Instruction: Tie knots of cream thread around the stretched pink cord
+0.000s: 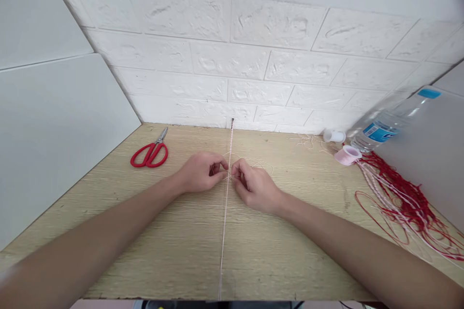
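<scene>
A pale pink-white cord (225,222) runs taut from a small dark fixing (232,119) at the wall's foot to the table's front edge. Its far stretch looks thicker and braided. On the cord's left, my left hand (205,172) pinches a thin pale thread with thumb and fingertips. My right hand (255,186) is closed the same way on the other side, gripping thread close to the cord. Loops of fine thread (266,163) spread over the wood behind my right hand. The fingertips of both hands nearly meet at the cord.
Red-handled scissors (150,154) lie at the left. On the right are a white spool (334,136), a pink spool (348,155), a water bottle (384,128) with a blue cap, and a heap of red and pink cords (409,198). A white brick-patterned wall (250,67) closes off the back.
</scene>
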`<state>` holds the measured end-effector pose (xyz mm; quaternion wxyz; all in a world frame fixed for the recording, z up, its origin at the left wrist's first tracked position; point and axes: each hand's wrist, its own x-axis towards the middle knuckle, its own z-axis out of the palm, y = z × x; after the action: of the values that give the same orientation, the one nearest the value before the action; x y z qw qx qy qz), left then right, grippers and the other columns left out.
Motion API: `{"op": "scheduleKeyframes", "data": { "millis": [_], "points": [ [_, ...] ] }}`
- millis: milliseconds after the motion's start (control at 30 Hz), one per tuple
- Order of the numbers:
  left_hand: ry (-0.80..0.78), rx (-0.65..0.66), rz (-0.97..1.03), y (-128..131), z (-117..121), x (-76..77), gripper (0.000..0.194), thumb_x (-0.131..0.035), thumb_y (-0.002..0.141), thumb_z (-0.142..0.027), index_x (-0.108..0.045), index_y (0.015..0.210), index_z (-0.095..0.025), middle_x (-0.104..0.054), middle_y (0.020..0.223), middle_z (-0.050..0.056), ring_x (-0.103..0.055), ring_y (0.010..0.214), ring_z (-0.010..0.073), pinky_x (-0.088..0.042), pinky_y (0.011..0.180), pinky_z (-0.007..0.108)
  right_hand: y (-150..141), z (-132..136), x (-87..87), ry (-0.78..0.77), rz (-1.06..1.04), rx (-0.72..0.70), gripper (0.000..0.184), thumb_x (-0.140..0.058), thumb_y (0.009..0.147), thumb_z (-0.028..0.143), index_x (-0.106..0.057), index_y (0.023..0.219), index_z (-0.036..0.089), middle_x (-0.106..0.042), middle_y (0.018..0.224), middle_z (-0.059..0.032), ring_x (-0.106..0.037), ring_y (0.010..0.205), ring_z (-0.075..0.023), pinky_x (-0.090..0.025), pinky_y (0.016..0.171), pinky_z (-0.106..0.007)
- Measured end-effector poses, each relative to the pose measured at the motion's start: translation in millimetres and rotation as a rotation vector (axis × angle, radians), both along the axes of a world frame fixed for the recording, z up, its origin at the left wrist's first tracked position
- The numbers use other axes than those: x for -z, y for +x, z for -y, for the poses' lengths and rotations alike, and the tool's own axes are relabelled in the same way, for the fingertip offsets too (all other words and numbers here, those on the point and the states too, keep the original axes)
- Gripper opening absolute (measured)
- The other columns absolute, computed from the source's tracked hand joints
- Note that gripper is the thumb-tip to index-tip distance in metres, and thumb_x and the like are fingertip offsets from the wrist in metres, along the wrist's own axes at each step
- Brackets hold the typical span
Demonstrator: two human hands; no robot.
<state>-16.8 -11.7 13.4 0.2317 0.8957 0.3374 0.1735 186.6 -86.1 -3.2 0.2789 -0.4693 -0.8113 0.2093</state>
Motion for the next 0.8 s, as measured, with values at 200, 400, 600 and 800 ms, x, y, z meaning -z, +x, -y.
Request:
{"op": "scheduleKeyframes", "data": {
  "millis": [200,400,600,800],
  "points": [
    [-0.078,0.058,0.016,-1.1,-2.3,0.5,0.022,-0.063,0.079,-0.028,-0.07,0.099,-0.023,-0.057,0.066,-0.004,-0.051,0.06,0.0097,-0.038,0.058,0.022,-0.4,-0.3,-0.2,0.053,-0.002,-0.003,0.011,-0.047,0.089,0.014,-0.043,0.096,0.022,-0.058,0.075,0.0029,-0.049,0.058,-0.0118,-0.033,0.057,-0.024],
    [-0.125,0.065,0.058,0.6,-2.9,5.4,0.011,-0.061,0.081,-0.026,-0.07,0.085,-0.022,-0.058,0.066,-0.004,-0.05,0.06,0.0093,-0.036,0.056,0.022,-0.7,-2.0,0.9,0.094,0.013,-0.022,0.007,-0.046,0.092,0.014,-0.046,0.094,0.021,-0.061,0.08,0.0004,-0.052,0.064,-0.0122,-0.035,0.059,-0.024],
    [-0.149,0.06,0.118,0.6,-3.6,5.8,0.007,-0.063,0.08,-0.023,-0.069,0.079,-0.02,-0.058,0.066,-0.003,-0.048,0.059,0.0089,-0.036,0.055,0.022,-0.1,-1.8,1.3,0.113,0.022,-0.031,0.008,-0.047,0.09,0.013,-0.047,0.093,0.021,-0.061,0.082,-0.0002,-0.052,0.065,-0.0123,-0.035,0.059,-0.024],
    [-0.102,-0.038,0.265,-2.3,-6.6,-0.1,0.014,-0.068,0.079,-0.031,-0.069,0.073,-0.018,-0.059,0.082,0.001,-0.052,0.067,0.0111,-0.043,0.064,0.027,-0.3,-0.6,0.4,0.112,0.015,-0.034,0.009,-0.047,0.09,0.012,-0.047,0.092,0.02,-0.06,0.08,0.0,-0.05,0.062,-0.0116,-0.035,0.058,-0.024]
  ]
}}
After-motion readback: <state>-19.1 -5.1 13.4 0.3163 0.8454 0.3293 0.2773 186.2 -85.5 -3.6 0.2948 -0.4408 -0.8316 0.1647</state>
